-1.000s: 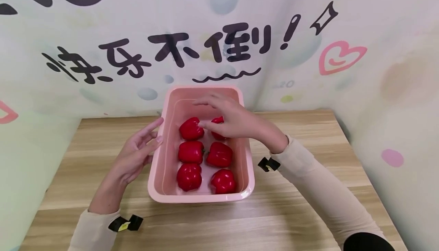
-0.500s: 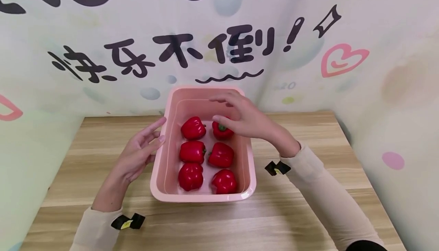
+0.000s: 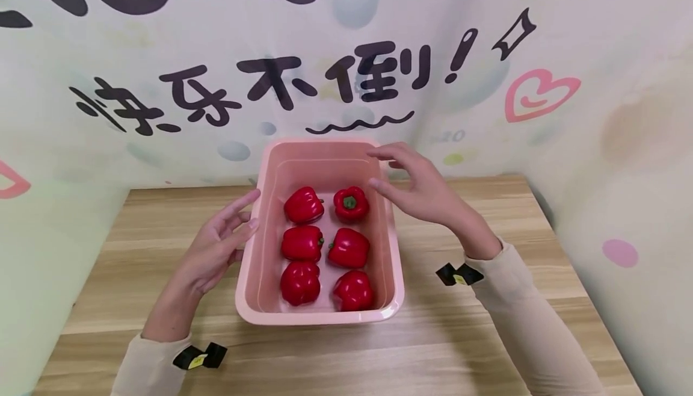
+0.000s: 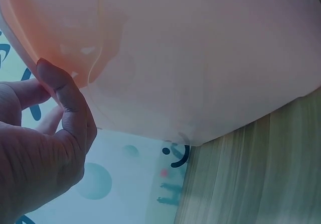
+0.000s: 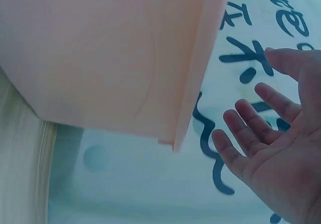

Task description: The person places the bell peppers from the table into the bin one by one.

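Observation:
A pink plastic basin [image 3: 319, 316] stands on the table with several shiny red bell peppers in two columns. At its left rim is my left hand [image 3: 219, 245], thumb and fingers bent at the edge; the left wrist view shows this hand [image 4: 55, 128] from close up, holding the rim. My right hand [image 3: 425, 185] hovers beside the right rim, fingers spread and holding nothing. Closest to it is the back right bell pepper [image 3: 351, 203], its green stem facing up. In the right wrist view the loose fingers [image 5: 251, 126] stand apart from the basin wall [image 5: 100, 58].
The basin rests on a wood-grain table [image 3: 460, 348], against a printed wall hanging [image 3: 206, 17] with black characters and a pink heart. Side panels of the same cloth flank the table. Each sleeve cuff carries a small black wrist device [image 3: 459, 274].
My right hand has moved right, from above the back right bell pepper to outside the basin's rim, uncovering that pepper. My left hand stays at the left rim.

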`<state>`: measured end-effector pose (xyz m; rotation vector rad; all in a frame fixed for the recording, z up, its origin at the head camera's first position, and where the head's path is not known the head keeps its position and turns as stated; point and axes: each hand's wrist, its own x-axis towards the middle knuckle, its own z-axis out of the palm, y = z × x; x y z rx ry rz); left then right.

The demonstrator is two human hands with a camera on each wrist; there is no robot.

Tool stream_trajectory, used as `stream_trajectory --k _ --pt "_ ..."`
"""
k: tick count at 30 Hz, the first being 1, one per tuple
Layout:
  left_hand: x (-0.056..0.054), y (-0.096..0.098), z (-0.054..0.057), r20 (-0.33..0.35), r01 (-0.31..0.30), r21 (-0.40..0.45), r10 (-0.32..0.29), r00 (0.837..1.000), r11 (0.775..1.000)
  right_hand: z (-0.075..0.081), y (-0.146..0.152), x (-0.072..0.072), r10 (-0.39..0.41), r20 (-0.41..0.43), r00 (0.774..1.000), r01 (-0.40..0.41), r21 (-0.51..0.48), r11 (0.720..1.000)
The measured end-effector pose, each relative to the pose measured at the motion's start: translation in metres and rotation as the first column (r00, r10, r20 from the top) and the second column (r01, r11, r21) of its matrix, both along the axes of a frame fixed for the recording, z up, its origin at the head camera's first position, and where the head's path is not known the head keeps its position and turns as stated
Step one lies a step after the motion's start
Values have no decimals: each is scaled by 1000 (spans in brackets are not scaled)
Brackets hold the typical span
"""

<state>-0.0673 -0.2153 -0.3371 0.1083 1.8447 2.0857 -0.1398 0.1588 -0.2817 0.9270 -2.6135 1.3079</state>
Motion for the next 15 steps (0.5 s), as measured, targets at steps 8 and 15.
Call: stream_trajectory --k 8,15 --pt "3 0 -2 -1 -16 -10 16 1000 1000 -18 27 4 -138 -17 990 139 35 990" --pt "6 5 -2 -25 -58 -61 57 998 996 -33 60 7 -277 -63 959 280 54 958"
